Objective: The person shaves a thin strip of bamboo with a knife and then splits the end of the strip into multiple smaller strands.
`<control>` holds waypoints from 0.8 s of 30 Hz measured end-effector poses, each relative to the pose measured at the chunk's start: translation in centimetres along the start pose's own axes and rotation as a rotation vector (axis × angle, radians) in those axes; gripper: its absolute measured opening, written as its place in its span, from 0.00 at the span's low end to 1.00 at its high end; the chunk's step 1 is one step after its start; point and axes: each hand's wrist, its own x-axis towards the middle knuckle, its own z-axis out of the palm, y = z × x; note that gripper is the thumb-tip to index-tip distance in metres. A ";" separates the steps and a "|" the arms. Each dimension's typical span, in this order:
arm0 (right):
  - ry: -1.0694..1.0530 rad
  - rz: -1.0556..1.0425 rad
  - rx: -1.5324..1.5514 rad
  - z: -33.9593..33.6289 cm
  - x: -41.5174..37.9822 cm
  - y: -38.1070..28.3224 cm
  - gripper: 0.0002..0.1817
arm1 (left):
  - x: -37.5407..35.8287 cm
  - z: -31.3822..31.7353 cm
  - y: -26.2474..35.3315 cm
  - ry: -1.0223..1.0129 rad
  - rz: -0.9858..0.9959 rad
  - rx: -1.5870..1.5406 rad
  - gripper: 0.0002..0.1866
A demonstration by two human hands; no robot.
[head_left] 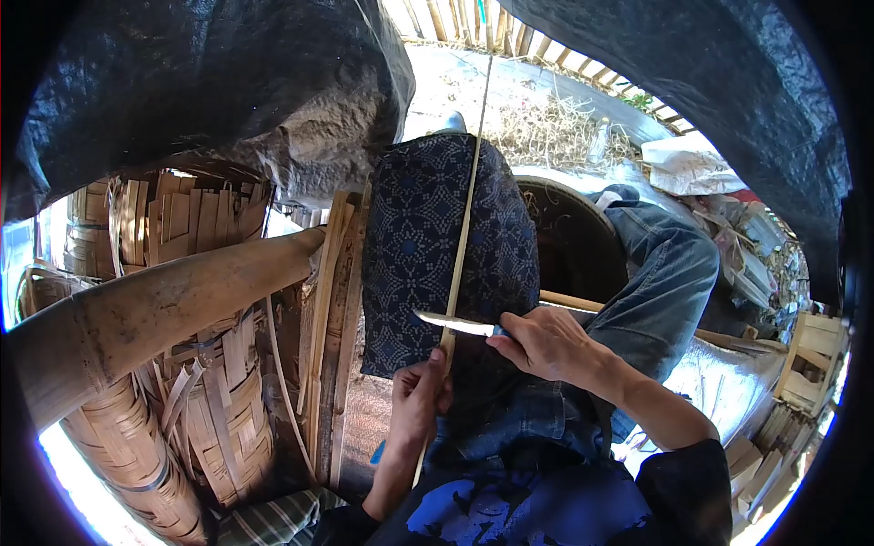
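Note:
My right hand (551,344) is closed round the blue handle of a knife (455,323), its blade pointing left. The blade lies across a long, thin bamboo strip (464,232). Just below the blade, my left hand (421,393) pinches the strip between thumb and fingers. The strip runs from my lap up past a dark blue patterned cloth (414,237) that covers my leg. The strip's lower part passes behind my left hand and shows again beneath it.
A thick bamboo pole (173,309) juts in from the left, above bundles of split bamboo (218,409). Dark plastic sheets (209,82) hang overhead. A round dark container (569,241) stands beyond my right leg. Wooden crates (810,359) are at the far right.

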 end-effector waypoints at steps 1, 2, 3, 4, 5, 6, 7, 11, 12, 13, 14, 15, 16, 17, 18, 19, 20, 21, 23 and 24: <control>0.019 0.013 0.010 0.2 -0.1 -0.1 0.23 | -0.2 0.2 0.0 0.004 -0.007 0.005 0.26; 0.038 0.028 0.020 0.5 -0.2 -0.2 0.23 | -0.5 0.6 0.2 0.041 0.005 0.122 0.25; 0.039 0.035 0.027 0.5 -0.2 -0.4 0.23 | -0.7 0.8 0.4 0.075 0.016 0.240 0.24; 0.024 0.072 0.036 0.5 -0.3 -0.7 0.23 | -0.8 1.1 0.4 0.089 0.037 0.258 0.24; 0.013 0.110 0.041 0.4 -0.2 -0.9 0.24 | -0.9 1.3 0.3 0.079 0.033 0.264 0.24; 0.019 0.122 0.041 0.5 0.1 -0.9 0.24 | -0.9 1.5 0.2 0.100 0.073 0.304 0.24; 0.077 0.118 0.033 0.8 0.6 -0.7 0.24 | -1.0 1.7 0.1 0.120 0.109 0.341 0.25; 0.129 0.129 0.050 0.9 2.2 0.1 0.25 | -1.2 1.6 0.2 0.139 0.094 0.340 0.23; 0.063 0.237 0.113 -0.2 3.0 -0.1 0.25 | -1.4 1.6 0.1 0.129 0.084 0.332 0.23; 0.070 0.239 0.111 -0.4 3.8 0.8 0.25 | -1.5 1.5 0.2 0.116 0.076 0.326 0.23; 0.183 0.161 0.037 -0.1 4.7 2.2 0.25 | -1.6 1.5 0.3 0.107 0.084 0.329 0.23; 0.295 0.085 -0.038 0.1 5.6 3.7 0.25 | -1.8 1.4 0.4 0.111 0.085 0.330 0.23; 0.321 0.020 -0.123 0.2 6.8 5.5 0.25 | -2.0 1.4 0.4 0.113 0.085 0.330 0.24; 0.345 -0.047 -0.212 -0.1 8.1 7.3 0.25 | -2.2 1.2 0.4 0.102 0.092 0.326 0.24; 0.260 0.109 -0.132 -1.4 9.8 9.0 0.25 | -2.5 0.8 0.4 0.083 0.076 0.302 0.24; 0.176 0.257 -0.050 -2.9 11.5 10.1 0.25 | -2.5 0.7 0.4 0.070 0.067 0.277 0.24; 0.269 0.274 0.040 -4.2 12.7 10.6 0.25 | -2.4 0.7 0.6 0.069 0.068 0.264 0.24; 0.357 0.286 0.134 -5.2 13.4 10.4 0.25 | -2.2 0.6 0.6 0.079 0.083 0.257 0.24; 0.572 0.215 0.316 -5.0 13.3 9.2 0.28 | -1.8 0.4 0.4 0.015 0.105 0.228 0.26; 0.564 0.271 0.282 -5.2 12.3 7.6 0.29 | -1.9 0.4 0.3 0.038 0.106 0.210 0.26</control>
